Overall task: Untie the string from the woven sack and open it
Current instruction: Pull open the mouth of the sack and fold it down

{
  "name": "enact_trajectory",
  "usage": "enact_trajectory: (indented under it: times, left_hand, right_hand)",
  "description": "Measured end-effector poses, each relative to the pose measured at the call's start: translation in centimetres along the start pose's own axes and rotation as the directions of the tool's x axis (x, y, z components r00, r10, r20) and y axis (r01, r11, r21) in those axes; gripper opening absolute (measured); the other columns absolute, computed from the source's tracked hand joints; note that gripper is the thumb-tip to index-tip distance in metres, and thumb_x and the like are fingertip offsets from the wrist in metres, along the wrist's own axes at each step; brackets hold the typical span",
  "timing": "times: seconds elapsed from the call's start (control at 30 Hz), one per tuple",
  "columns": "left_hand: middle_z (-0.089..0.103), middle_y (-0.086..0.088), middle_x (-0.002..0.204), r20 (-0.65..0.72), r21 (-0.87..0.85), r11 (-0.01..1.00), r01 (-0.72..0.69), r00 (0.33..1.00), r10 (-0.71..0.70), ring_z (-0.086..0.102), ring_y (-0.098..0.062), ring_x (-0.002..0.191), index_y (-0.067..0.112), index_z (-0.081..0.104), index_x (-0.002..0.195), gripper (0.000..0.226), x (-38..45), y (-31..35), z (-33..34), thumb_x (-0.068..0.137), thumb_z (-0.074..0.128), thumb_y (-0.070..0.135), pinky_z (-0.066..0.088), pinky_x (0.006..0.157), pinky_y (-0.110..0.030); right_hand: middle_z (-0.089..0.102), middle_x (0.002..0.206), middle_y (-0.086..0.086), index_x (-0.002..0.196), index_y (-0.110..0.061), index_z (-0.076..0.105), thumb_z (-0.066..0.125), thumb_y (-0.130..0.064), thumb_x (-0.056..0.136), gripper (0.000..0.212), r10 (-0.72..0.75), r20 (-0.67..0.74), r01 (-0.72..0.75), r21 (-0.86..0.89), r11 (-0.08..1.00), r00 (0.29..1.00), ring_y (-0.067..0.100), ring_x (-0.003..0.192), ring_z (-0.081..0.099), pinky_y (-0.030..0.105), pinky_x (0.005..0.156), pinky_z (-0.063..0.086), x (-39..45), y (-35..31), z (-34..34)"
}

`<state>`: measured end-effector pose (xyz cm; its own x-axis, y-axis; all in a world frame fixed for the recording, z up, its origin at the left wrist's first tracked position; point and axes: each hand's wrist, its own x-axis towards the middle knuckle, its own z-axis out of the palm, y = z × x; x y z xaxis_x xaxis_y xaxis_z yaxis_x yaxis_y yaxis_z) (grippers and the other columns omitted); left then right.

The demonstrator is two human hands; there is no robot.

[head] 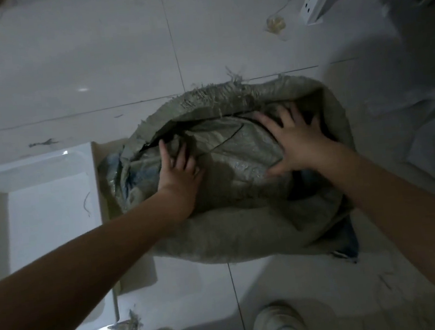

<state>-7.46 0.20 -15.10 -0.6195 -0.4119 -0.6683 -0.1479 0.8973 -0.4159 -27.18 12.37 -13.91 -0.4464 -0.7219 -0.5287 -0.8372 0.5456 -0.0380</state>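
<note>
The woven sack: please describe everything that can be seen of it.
The woven sack is grey-beige, of coarse woven plastic-like cloth, standing on the tiled floor. Its mouth is open, the frayed rim rolled outward. No string shows on it. Inside lies crumpled, shinier woven material with bluish marks at the left. The left hand and the right hand press on that material with spread fingers. Its left side touches a white box.

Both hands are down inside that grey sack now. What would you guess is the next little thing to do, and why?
Probably pull the folded woven material up and out. The woven sack already gapes with its rim rolled down, and both the left hand and the right hand lie spread flat on that material, gripping nothing.
</note>
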Motion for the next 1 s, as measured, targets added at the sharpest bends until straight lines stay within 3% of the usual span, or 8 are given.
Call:
enact_trajectory:
  times: [0.2, 0.3, 0.4, 0.57, 0.67, 0.77, 0.9, 1.0]
  left_hand:
    - [0.009, -0.025, 0.156, 0.214, 0.159, 0.987, 0.029, 0.975, -0.063, 0.011, -0.048, 0.142, 0.014, 0.004, 0.152, 0.085, -4.7, 2.5, -0.9, 0.088, 0.044, 0.053, 0.015, 0.1, -0.079]
    - [0.037, -0.035, 0.138, 0.021, 0.187, 0.982, 0.025, 0.999, -0.03, 0.043, -0.051, 0.123, -0.009, 0.031, 0.139, 0.052, -4.7, 3.6, -4.2, 0.097, 0.033, 0.021, 0.051, 0.078, -0.054]
    - [0.054, -0.024, 0.124, -0.28, 0.071, 0.989, -0.13, 0.949, 0.145, 0.053, -0.037, 0.109, -0.003, 0.05, 0.125, 0.035, -1.1, 3.6, -5.3, 0.094, 0.036, 0.006, 0.049, 0.071, -0.037]
    - [0.015, -0.011, 0.157, -0.202, -0.24, 0.939, -0.245, 0.959, 0.198, 0.02, -0.032, 0.143, 0.015, 0.004, 0.151, 0.092, 4.2, 0.2, -0.3, 0.084, 0.053, 0.055, 0.023, 0.114, -0.046]
    - [0.004, -0.008, 0.16, -0.155, -0.254, 0.946, -0.201, 0.974, 0.165, 0.014, -0.037, 0.144, 0.027, -0.007, 0.151, 0.112, 5.3, -1.3, 2.0, 0.07, 0.054, 0.074, 0.021, 0.115, -0.053]
    - [-0.001, -0.008, 0.161, -0.128, -0.122, 0.972, -0.2, 0.974, 0.184, 0.013, -0.035, 0.146, 0.03, -0.01, 0.15, 0.117, 5.4, -3.4, 2.4, 0.066, 0.057, 0.076, 0.016, 0.117, -0.05]
    - [-0.002, -0.006, 0.161, -0.105, -0.095, 0.976, -0.194, 0.977, 0.184, 0.012, -0.026, 0.147, 0.024, -0.007, 0.151, 0.088, 4.2, -4.5, 2.7, 0.09, 0.054, 0.043, 0.017, 0.12, -0.031]
    - [0.006, -0.014, 0.159, -0.171, -0.317, 0.927, -0.198, 0.974, 0.15, 0.016, -0.022, 0.146, 0.008, 0.008, 0.151, 0.087, 2.9, -3.4, 3.2, 0.087, 0.061, 0.035, 0.016, 0.111, -0.004]
  right_hand:
    - [-0.003, 0.159, 0.012, 0.15, -0.023, 0.006, 0.069, -0.056, 0.072, 0.106, 0.022, -0.04, -0.029, -0.159, 0.987, 0.999, 0.037, 0.145, -0.007, 0.064, 0.11, 0.013, 2.8, 1.3, -1.3]
    - [0.043, 0.136, 0.022, 0.13, -0.006, 0.046, 0.063, -0.037, 0.081, 0.06, -0.08, -0.257, -0.001, -0.301, 0.954, 0.963, 0.037, 0.127, 0.042, 0.046, 0.097, 0.039, 1.3, -3.4, 0.2]
    - [0.061, 0.109, 0.013, 0.108, -0.009, 0.058, 0.073, -0.025, 0.071, 0.043, -0.186, -0.441, 0.052, -0.297, 0.954, 0.878, 0.028, 0.1, 0.06, 0.036, 0.078, 0.049, -0.4, -7.3, 3.0]
    - [-0.005, 0.159, 0.01, 0.15, -0.016, -0.001, 0.069, -0.052, 0.074, 0.109, -0.112, 0.1, 0.103, 0.091, 0.991, 0.989, 0.029, 0.146, -0.001, 0.052, 0.118, 0.005, 0.4, -4.2, 5.9]
    - [-0.019, 0.158, 0.008, 0.149, -0.024, -0.012, 0.062, -0.04, 0.085, 0.099, -0.221, 0.193, 0.225, -0.003, 0.974, 0.956, 0.024, 0.146, -0.017, 0.049, 0.116, -0.007, 0.4, -1.5, 7.1]
    - [-0.009, 0.16, 0.003, 0.15, -0.03, -0.002, 0.051, -0.031, 0.095, 0.077, -0.296, 0.217, 0.296, 0.03, 0.955, 0.93, 0.021, 0.147, -0.008, 0.046, 0.118, 0.001, -0.1, 0.5, 7.0]
    - [0.025, 0.156, -0.005, 0.142, -0.04, 0.032, 0.043, -0.043, 0.096, 0.048, -0.264, 0.28, 0.035, 0.623, 0.781, 0.923, 0.017, 0.144, 0.023, 0.037, 0.12, 0.016, 0.0, 1.6, 6.1]
    - [0.02, 0.156, -0.015, 0.144, -0.043, 0.027, 0.063, -0.046, 0.085, 0.069, -0.403, 0.282, 0.253, 0.445, 0.859, 0.871, 0.008, 0.143, 0.021, 0.039, 0.121, 0.015, 2.3, 3.8, 5.8]
